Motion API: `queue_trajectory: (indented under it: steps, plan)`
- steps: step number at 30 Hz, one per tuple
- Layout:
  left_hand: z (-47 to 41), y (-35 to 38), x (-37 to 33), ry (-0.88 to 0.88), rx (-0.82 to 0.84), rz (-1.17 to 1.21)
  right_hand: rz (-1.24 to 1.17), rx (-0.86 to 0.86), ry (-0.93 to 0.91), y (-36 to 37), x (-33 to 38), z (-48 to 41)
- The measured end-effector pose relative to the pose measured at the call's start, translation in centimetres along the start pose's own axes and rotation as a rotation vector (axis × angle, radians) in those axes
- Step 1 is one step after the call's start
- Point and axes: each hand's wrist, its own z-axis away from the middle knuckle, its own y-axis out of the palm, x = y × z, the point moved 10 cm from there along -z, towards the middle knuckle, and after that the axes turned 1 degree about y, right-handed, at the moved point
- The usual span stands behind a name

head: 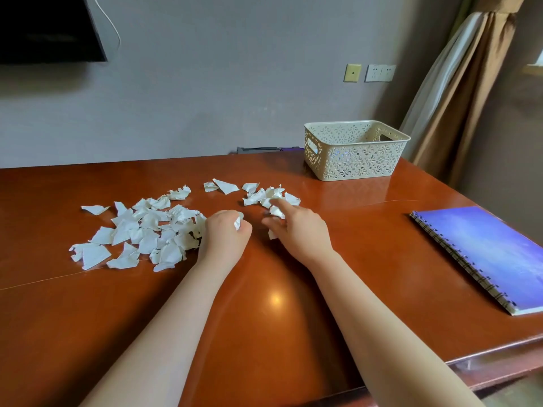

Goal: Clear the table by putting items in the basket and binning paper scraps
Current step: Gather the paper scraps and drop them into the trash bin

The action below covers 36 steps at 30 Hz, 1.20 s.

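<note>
Torn white paper scraps (147, 230) lie spread over the left middle of the brown table (264, 318), with a smaller cluster of scraps (266, 195) farther right. My left hand (226, 236) rests at the right edge of the big pile, fingers curled around a few scraps. My right hand (296, 227) lies on the small cluster, index finger stretched over the scraps and a scrap under the palm. A cream lattice basket (352, 163) stands at the back right. A blue spiral notebook (487, 254) lies flat at the right.
The table's right edge and near corner run beside the notebook. A grey wall stands behind the table, with a dark screen (47, 27) at the upper left, sockets (379, 73) and a brown curtain (461, 92) at the right. No bin is in view.
</note>
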Motion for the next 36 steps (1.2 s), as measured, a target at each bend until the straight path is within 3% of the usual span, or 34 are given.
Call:
queue_trajectory:
  steps: [3,8,14,19,26,36]
  plan:
    - [0.1,-0.2,0.6,-0.059,0.034,0.101,0.040,0.097,-0.066,0.7,0.7,0.3]
    - [0.1,-0.5,0.2,-0.026,0.031,0.201,0.080,0.115,-0.080,1.1,0.5,0.3]
    - [0.3,0.0,-0.8,0.095,0.074,0.171,-0.050,0.013,0.052,0.1,-1.5,0.9]
    - [1.5,0.3,-1.1,0.107,0.135,0.197,-0.136,-0.027,0.049,-1.0,-1.5,2.5]
    - [6.2,-1.3,-4.3,0.128,0.070,0.202,-0.220,-0.220,0.138,-5.2,-3.1,7.9]
    - [15.6,1.3,-16.8,0.442,0.138,0.355,-0.177,-0.541,0.251,-16.0,-9.8,19.3]
